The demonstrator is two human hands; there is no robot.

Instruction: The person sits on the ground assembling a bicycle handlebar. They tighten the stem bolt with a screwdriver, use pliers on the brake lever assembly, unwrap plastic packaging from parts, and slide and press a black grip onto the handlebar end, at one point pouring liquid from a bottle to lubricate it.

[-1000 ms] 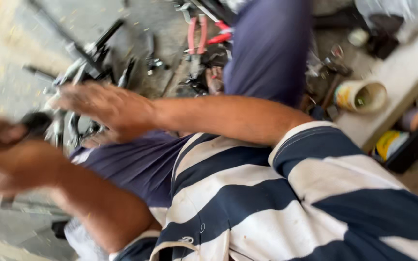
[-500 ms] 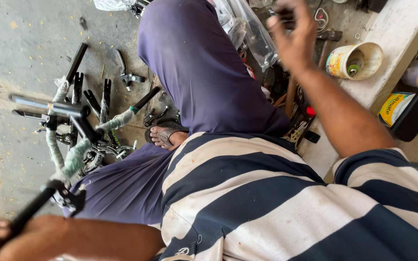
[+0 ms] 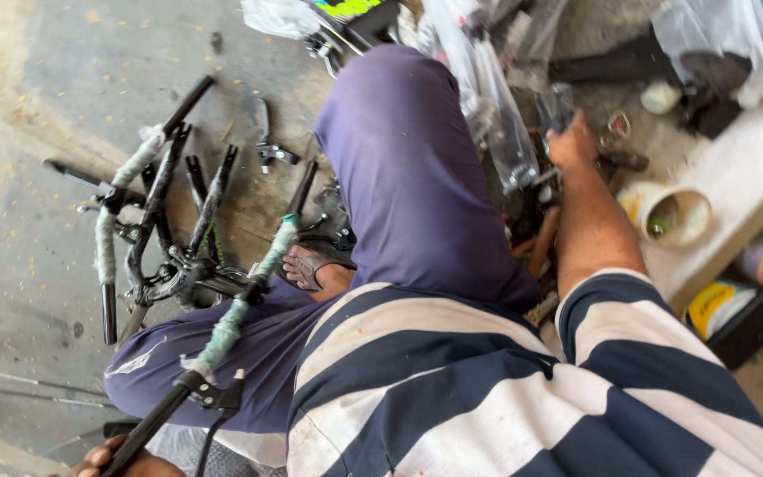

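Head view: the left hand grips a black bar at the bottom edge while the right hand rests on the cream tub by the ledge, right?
Not quite. In the head view the right hand reaches into the clutter past the cream tub, not touching it. The left hand does grip the black bar.

Black bicycle frame tube [image 3: 222,340] wrapped in pale green foam, slanting across lap, lower end in hand

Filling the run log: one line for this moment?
left hand: grips black bar | right hand: on tool pile, hold unclear | seated on concrete floor
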